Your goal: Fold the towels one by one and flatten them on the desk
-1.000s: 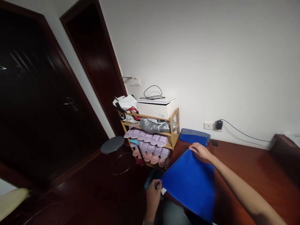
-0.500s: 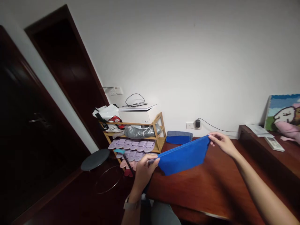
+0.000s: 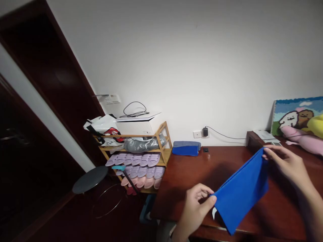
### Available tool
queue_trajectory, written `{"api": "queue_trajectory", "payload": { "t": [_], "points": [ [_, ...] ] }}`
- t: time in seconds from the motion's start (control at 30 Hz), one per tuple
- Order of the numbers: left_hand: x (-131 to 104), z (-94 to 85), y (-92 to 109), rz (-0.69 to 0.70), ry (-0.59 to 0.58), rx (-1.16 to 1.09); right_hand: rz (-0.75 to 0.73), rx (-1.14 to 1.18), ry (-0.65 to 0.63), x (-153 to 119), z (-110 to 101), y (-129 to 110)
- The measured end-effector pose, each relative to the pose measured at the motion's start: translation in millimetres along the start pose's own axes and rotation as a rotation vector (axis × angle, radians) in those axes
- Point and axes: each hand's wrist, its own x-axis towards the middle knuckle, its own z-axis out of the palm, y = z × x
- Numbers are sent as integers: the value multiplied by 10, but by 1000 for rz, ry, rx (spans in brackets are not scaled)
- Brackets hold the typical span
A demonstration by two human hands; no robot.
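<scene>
Grip of the left hand point(image 3: 195, 207) and of the right hand point(image 3: 290, 164) is pinched, thumb to fingers, on 2 upper corners of a folded bright-blue fabric cloth point(image 3: 241, 193), held slanting over the front edge of the glossy red-brown wooden counter point(image 3: 185, 176). Its far side is hidden; whether its lower corner touches the counter, I cannot tell. Picture borders cut off the forearms. At the counter's back left corner lies a folded blue-and-grey fabric bundle point(image 3: 186, 150), near a slatted light-wood rack point(image 3: 166, 156) of lilac and pink slippers point(image 3: 136, 169).
</scene>
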Motion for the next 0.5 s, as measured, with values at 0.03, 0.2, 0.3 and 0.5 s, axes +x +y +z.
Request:
{"api": "queue_trajectory", "payload": {
  "t": [0.03, 0.2, 0.3, 0.5],
  "points": [
    [2, 63, -46, -28, -22, -50, -23, -33, 11, 39, 52, 31],
    [137, 34, -662, -133, 19, -122, -158, -127, -162, 293, 986, 289],
    [216, -197, -1341, -231, 99, -66, -158, -177, -400, 219, 1931, 489],
    [55, -679, -2417, -423, 337, 324, -164, -174, -676, -835, 3355, 786]
  ]
}}
